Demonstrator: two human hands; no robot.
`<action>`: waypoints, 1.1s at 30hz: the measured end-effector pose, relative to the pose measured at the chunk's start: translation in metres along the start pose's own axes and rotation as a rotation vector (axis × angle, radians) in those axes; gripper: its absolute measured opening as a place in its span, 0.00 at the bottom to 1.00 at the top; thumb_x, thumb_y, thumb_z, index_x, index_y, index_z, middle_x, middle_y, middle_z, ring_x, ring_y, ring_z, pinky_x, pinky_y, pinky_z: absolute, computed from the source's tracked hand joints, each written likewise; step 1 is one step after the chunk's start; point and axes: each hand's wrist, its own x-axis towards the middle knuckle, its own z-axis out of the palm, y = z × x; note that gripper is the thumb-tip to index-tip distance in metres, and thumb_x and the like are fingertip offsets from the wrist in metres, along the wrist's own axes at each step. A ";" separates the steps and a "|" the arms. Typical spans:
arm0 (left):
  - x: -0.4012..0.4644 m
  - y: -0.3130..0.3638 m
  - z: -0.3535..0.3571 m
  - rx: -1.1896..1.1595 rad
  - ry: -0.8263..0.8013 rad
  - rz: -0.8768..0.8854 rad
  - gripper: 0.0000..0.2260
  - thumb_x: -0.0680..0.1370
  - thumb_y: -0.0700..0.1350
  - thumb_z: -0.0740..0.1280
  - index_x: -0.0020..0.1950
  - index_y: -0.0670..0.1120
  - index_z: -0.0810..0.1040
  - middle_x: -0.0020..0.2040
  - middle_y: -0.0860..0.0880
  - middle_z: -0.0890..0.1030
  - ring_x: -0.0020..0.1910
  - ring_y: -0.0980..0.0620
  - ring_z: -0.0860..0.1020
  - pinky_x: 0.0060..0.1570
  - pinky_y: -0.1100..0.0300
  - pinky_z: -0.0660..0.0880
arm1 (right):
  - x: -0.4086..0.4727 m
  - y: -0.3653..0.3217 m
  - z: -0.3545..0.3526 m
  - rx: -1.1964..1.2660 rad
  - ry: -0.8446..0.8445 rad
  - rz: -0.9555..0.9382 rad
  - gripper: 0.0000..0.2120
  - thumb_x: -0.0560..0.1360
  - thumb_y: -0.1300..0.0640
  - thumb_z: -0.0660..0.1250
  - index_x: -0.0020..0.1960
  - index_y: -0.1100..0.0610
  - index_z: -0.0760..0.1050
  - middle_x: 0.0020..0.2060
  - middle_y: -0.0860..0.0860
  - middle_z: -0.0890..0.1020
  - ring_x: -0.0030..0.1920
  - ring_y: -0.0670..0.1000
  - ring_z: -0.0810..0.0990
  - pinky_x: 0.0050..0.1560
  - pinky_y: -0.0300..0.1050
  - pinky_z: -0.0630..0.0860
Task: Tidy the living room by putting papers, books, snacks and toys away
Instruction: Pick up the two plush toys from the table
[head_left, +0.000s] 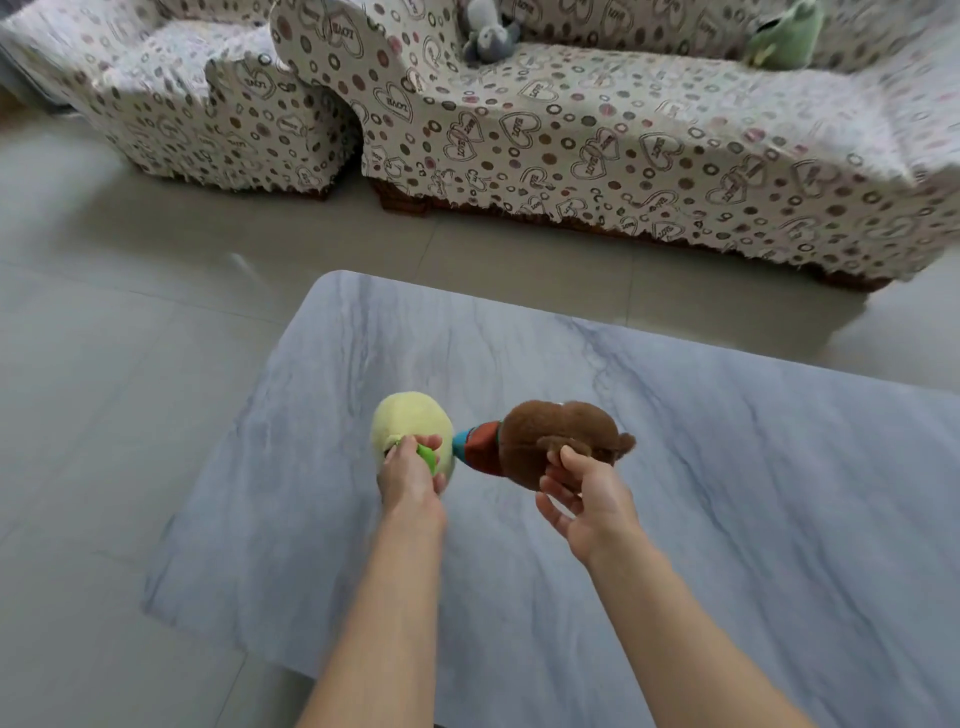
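A pale yellow plush toy (410, 415) with a green part sits over the left half of the grey marble table (727, 467). My left hand (410, 475) grips it at the green part. Beside it to the right is a brown plush toy (545, 434) with a blue and red piece at its left end. My right hand (584, 501) pinches the brown toy's fur between thumb and fingers. Whether either toy rests on the table or is lifted off it I cannot tell.
Behind the table stands a sofa (623, 135) with a patterned cover; a grey plush toy (488, 31) and a green plush toy (784, 36) lie on its seat. A matching armchair (197, 104) is at the far left. Grey tiled floor (104, 364) surrounds the table.
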 end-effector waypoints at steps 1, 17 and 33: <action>-0.017 0.000 0.001 -0.009 -0.029 0.008 0.15 0.79 0.42 0.57 0.34 0.49 0.74 0.44 0.50 0.79 0.41 0.54 0.73 0.34 0.61 0.68 | -0.013 -0.005 -0.009 -0.004 -0.009 -0.027 0.11 0.76 0.58 0.67 0.57 0.61 0.79 0.44 0.53 0.82 0.44 0.51 0.79 0.38 0.46 0.76; -0.296 0.002 0.018 -0.110 -0.417 0.156 0.07 0.83 0.47 0.58 0.52 0.46 0.73 0.52 0.45 0.82 0.54 0.47 0.75 0.46 0.55 0.73 | -0.202 -0.072 -0.198 0.107 -0.051 -0.395 0.09 0.76 0.55 0.66 0.51 0.57 0.82 0.45 0.53 0.84 0.50 0.52 0.80 0.49 0.49 0.72; -0.433 -0.031 0.072 -0.007 -0.823 0.137 0.08 0.83 0.48 0.58 0.57 0.47 0.74 0.46 0.48 0.83 0.49 0.52 0.77 0.40 0.57 0.71 | -0.284 -0.092 -0.348 0.380 0.149 -0.650 0.09 0.76 0.56 0.66 0.52 0.58 0.82 0.44 0.54 0.84 0.48 0.52 0.80 0.47 0.48 0.72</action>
